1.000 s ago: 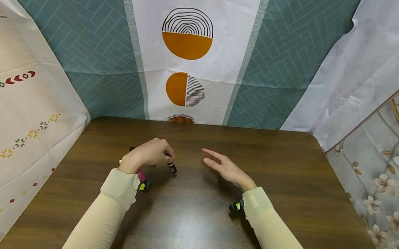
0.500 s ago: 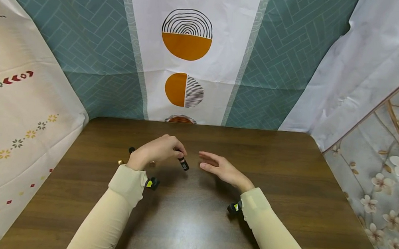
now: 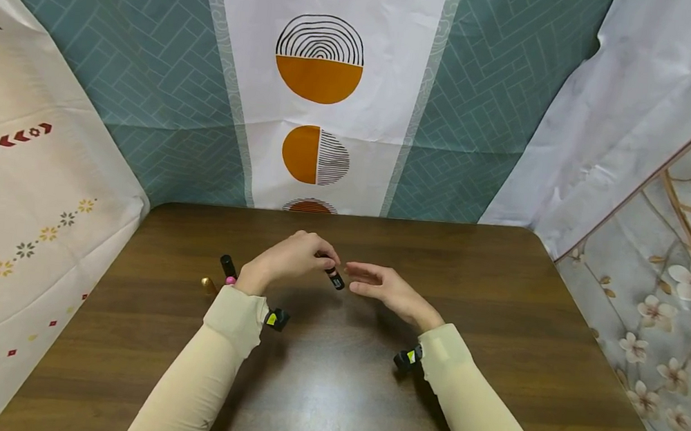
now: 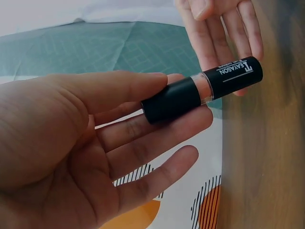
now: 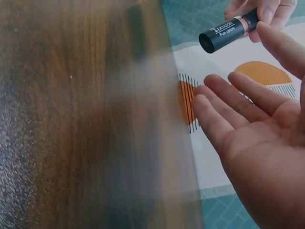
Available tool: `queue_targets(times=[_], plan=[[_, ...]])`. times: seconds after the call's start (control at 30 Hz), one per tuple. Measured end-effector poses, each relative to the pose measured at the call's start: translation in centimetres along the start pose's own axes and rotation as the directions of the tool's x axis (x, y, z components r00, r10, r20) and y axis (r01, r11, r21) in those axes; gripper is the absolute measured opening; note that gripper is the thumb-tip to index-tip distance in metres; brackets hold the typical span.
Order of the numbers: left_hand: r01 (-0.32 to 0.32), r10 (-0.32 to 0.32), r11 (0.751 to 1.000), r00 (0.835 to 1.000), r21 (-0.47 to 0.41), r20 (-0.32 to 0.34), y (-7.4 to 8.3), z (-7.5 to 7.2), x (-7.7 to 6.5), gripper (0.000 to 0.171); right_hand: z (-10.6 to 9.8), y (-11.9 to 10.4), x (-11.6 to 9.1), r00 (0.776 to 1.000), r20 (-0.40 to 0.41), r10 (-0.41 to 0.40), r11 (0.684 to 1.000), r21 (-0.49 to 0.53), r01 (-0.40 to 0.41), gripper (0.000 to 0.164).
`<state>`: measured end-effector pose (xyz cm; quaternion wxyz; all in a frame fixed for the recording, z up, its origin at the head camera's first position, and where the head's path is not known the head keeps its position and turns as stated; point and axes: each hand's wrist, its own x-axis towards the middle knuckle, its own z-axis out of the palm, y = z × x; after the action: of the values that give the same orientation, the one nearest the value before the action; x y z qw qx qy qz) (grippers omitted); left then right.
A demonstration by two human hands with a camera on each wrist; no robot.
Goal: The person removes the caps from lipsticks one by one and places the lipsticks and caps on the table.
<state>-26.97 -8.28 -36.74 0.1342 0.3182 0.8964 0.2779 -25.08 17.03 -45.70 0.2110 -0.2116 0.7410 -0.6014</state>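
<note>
Between thumb and fingers, my left hand pinches a black lipstick tube by one end. The tube has white lettering and a peach band around its middle, and it is held above the table. To its right, my right hand is held with fingers extended and holds nothing. In the right wrist view, the lipstick's free end hangs just beyond the fingertips of that hand, apart from them. Its palm shows in the right wrist view.
Left of my left wrist, a black-capped tube with pink and a small gold-coloured item are on the brown wooden table, partly hidden by the arm. Patterned cloths hang behind the table and along both sides.
My left hand has moved right with the lipstick, closer to my right hand. The items it covered on the left show more now. My right hand has stayed nearly in place.
</note>
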Motion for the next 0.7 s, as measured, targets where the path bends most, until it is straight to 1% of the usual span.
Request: queue_targets(times=[0.2,0.4,0.5,0.57,0.7], plan=[[-0.006,0.006,1.0,1.0,-0.03,0.014,0.4,0.4,0.7,0.018,0.0,-0.1,0.0,1.0,0.007,-0.001,0.999,0.043,0.0,0.055],[-0.01,0.011,0.999,1.0,-0.039,0.024,0.9,0.5,1.3,0.017,0.1,-0.1,-0.1,1.0,0.005,0.01,1.0,0.027,-0.011,0.054],[-0.028,0.029,0.999,0.999,-0.039,0.016,1.2,0.5,1.7,0.018,0.1,-0.3,-0.2,1.0,-0.013,0.005,1.0,0.001,-0.005,0.054],[-0.042,0.042,0.999,0.999,-0.028,0.009,1.5,0.5,1.9,0.018,0.1,-0.4,-0.2,1.0,-0.028,0.001,1.0,-0.002,-0.001,0.05],[-0.058,0.058,0.998,0.998,-0.015,0.004,1.7,0.7,2.3,0.019,0.3,-0.7,-0.1,0.998,-0.046,-0.032,0.999,0.041,0.034,0.042]])
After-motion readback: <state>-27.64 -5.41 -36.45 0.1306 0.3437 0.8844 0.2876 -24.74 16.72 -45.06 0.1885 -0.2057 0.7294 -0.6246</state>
